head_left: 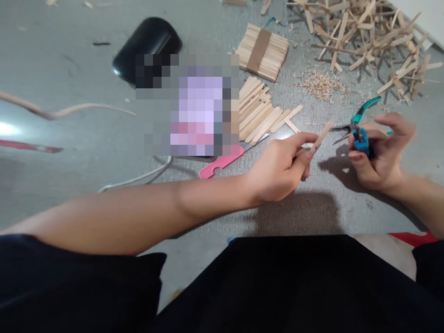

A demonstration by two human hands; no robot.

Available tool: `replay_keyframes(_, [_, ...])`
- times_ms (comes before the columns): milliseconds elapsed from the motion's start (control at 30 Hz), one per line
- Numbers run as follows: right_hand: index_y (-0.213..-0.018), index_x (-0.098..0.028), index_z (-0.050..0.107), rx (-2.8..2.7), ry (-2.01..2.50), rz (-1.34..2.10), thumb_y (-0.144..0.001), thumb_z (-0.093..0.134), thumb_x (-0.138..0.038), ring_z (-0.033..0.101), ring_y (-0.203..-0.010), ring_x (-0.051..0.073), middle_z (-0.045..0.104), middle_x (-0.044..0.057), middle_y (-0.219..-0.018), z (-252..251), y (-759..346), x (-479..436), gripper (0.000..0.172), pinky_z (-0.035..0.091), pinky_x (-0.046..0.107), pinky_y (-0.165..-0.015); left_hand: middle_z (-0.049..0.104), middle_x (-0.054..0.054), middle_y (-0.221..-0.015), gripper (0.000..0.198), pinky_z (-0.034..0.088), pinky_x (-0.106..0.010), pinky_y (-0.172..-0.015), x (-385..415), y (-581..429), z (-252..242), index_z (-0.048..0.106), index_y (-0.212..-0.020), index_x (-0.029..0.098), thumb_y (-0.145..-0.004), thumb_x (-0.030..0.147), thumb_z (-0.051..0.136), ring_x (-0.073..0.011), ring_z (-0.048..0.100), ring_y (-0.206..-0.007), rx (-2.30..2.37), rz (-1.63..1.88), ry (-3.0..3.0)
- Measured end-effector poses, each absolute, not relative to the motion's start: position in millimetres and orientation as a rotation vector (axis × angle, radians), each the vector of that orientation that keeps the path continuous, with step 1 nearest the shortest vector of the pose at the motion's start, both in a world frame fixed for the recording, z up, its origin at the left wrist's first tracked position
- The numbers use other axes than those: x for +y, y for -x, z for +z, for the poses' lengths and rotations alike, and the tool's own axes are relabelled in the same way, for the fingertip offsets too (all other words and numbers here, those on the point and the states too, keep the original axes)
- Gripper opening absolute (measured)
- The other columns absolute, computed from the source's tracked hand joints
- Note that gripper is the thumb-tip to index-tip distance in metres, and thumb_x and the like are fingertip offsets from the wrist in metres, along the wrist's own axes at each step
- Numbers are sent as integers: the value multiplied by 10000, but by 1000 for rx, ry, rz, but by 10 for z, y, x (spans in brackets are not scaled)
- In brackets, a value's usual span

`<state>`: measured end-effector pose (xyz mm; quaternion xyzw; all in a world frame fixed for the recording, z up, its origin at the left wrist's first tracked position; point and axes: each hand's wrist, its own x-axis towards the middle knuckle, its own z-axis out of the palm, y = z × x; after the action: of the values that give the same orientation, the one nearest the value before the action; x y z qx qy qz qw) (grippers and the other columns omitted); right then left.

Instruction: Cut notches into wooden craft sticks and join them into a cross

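My left hand [282,166] pinches a wooden craft stick [323,134] between thumb and fingers, its free end pointing up and to the right. To its right, my right hand [385,155] is closed around a small blue tool with a dark metal head [360,141]; its exact kind is hard to make out at this angle. The stick and the blue tool are apart. Behind the right hand lies a pair of long-nosed pliers [364,108] with green handles, partly hidden. A pink-handled knife [224,162] rests left of my left hand, its blade partly under loose sticks.
Loose craft sticks [258,115] lie beyond my left hand, with a banded bundle [274,53] behind them. Wood crumbs [322,85] and a tangled stick pile [367,37] are at the upper right. A black rounded object [147,46], a blurred-out screen [197,111] and a cable [138,178] occupy the left.
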<state>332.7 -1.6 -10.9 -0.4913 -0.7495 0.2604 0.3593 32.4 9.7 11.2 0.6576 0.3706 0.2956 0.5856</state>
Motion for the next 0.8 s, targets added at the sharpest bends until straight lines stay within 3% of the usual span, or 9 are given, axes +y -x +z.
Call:
replay_keyframes(100, [-1562,-453,531,-1737,1225,755,-1094,720,-807,744,-759,284,830,103,-1314,-82,-3217,-129,617,643,512,-666,807,37,-744,544,546,-301,-656,65,-252,116,591,-1667,152,-1124,177,601,-181,751,-626,889,605,-1901])
replay_keyframes(167, [-1447,-456,579,-1691,1167,835,-1145,667,-732,725,-651,237,854,67,-1308,-31,-3147,-189,418,649,472,-604,809,32,-753,521,510,-318,-633,51,-215,95,589,-1645,159,-1125,199,581,-192,727,-591,823,558,-2168])
replay_keyframes(233, [-1307,-432,612,-1629,1123,934,-1151,633,-749,778,-675,256,874,45,-1217,53,-3099,-211,354,685,480,-620,802,23,-757,390,482,-323,-615,60,-191,56,660,-1514,187,-1138,234,564,-196,715,-587,708,554,-2365])
replay_keyframes(333, [-1273,-428,600,-1483,1079,1225,-1004,757,-835,896,-962,385,907,61,-1150,231,-3093,-157,513,773,642,-834,763,9,-722,194,433,-336,-598,133,-172,0,745,-1222,235,-1135,262,574,-193,679,-580,585,575,-2527])
replay_keyframes(467, [-1344,-397,700,-1400,988,1507,-847,1047,-659,855,-1430,475,938,93,-1296,441,-3187,14,660,690,778,-1205,796,-35,-808,177,517,-394,-751,324,-155,-16,783,-1066,248,-1107,327,630,-220,705,-713,585,523,-2613])
replay_keyframes(567, [-1360,-365,796,-1248,1015,1627,-773,1098,-649,786,-1558,476,906,93,-1454,499,-3249,105,719,651,768,-1273,871,-117,-1145,278,580,-531,-1072,463,-133,-21,831,-1224,238,-1095,442,693,-302,782,-1047,609,531,-2596])
replay_keyframes(667, [-1432,-388,860,-1183,941,1678,-820,1056,-770,653,-1732,412,812,28,-1689,463,-3283,106,747,568,742,-1399,804,-183,-1549,563,461,-720,-1313,525,-107,-40,792,-1499,268,-1135,687,694,-424,720,-1405,520,477,-2641])
replay_keyframes(733, [-1536,-427,826,-1270,861,1634,-833,982,-908,598,-1782,404,723,30,-1814,385,-3296,80,867,604,717,-1367,691,-209,-1773,713,363,-833,-1372,518,-95,-50,711,-1661,304,-1149,797,656,-498,633,-1580,444,390,-2669])
replay_keyframes(800, [-1651,-454,742,-1423,880,1508,-831,885,-1039,682,-1700,432,698,81,-1838,275,-3294,58,1018,703,694,-1225,583,-188,-1912,759,282,-881,-1415,490,-88,-58,659,-1734,337,-1148,818,664,-542,537,-1705,443,315,-2670])
